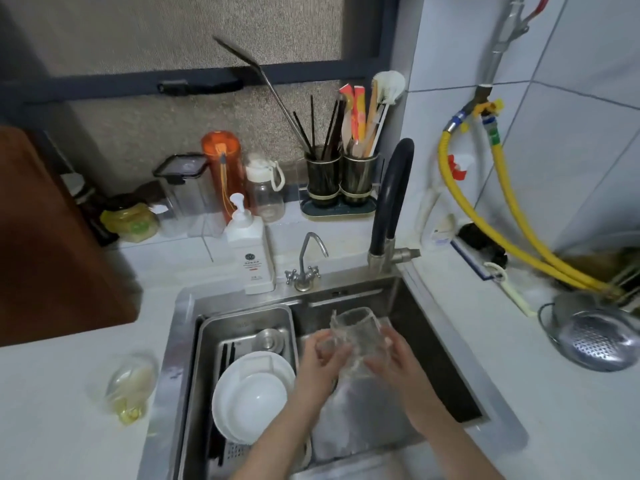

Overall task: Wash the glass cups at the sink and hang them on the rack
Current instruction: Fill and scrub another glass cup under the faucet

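Both of my hands hold one clear glass cup [356,332] over the steel sink [446,355]. The cup tilts with its mouth pointing away from me. My left hand [320,358] grips its left side and my right hand [394,358] wraps its right side. The black gooseneck tap [394,199] stands behind the sink at the right. I cannot tell whether water is running. A second clear glass item [130,386] lies on the counter left of the sink. No hanging rack shows.
A steel drain basket [207,358] in the sink's left half holds white plates [252,393] and dark chopsticks. A soap pump bottle [251,251], small tap [306,261], jars and utensil holders [341,178] line the back. A metal colander [595,341] and yellow hoses [502,209] sit right.
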The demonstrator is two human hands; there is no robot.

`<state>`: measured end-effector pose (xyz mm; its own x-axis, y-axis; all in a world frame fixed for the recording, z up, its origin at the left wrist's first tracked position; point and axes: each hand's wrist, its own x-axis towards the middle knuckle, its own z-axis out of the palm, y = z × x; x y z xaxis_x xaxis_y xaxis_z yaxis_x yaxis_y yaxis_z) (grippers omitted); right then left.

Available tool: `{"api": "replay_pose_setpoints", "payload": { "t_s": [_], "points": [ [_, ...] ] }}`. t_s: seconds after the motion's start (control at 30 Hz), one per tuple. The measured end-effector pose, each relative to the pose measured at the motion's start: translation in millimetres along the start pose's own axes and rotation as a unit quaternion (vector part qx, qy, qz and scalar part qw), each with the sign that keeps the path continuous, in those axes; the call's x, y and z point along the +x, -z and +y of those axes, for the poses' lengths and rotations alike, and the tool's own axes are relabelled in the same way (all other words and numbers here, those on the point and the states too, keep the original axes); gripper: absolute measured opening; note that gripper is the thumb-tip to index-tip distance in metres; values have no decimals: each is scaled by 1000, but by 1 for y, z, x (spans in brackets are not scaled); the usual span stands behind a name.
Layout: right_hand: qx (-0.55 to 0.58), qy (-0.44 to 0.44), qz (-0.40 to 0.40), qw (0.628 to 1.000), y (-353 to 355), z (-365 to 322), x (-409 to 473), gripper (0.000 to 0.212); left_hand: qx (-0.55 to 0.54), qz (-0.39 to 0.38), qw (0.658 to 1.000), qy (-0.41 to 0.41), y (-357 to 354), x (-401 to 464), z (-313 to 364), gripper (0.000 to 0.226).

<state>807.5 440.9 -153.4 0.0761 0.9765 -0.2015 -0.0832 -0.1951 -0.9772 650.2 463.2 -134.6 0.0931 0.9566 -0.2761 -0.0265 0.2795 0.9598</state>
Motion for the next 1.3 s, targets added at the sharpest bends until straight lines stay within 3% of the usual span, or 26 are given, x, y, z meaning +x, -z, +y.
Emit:
{"api": "replay_pose_setpoints", "payload": {
  "t_s": [0.07, 0.13, 0.2, 0.3, 0.43, 0.73, 0.83, 0.9, 1.1, 1.3],
  "points": [
    [21, 0, 17, 1000, 1, 2, -10, 57, -21, -36, 999, 26, 0, -6, -5, 27],
    [-13, 5, 16, 1000, -5, 5, -23, 85, -39, -55, 997, 39, 8, -11, -10, 28],
    [-10, 11, 31, 999, -12, 12, -30, 97, -42, -46, 997, 40, 19, -13, -11, 31],
    [28, 1, 36, 999, -20, 15, -31, 74, -32, -38, 998, 46, 23, -14, -7, 32],
    [-3, 29, 84, 996, -15, 16, -37, 33, -34, -48, 994, 90, 11, -17, -12, 31],
    [-40, 56, 54, 996, -12, 14, -45, 61, -114, -74, 957, 258, 9, -35, -20, 49],
    [-53, 57, 37, 996, -10, 2, -49, 29, -148, -72, 948, 274, 8, -33, -21, 66],
    [-50, 55, 36, 997, -5, -5, -48, 33, -140, -61, 950, 272, 3, -32, -18, 72],
    [-24, 33, -3, 999, 13, -16, -42, 80, -136, -12, 959, 250, -23, -30, -10, 34],
    [-24, 8, -9, 1000, 28, -6, -35, 49, -126, 56, 970, 201, -48, -36, -12, 41]
  ]
}}
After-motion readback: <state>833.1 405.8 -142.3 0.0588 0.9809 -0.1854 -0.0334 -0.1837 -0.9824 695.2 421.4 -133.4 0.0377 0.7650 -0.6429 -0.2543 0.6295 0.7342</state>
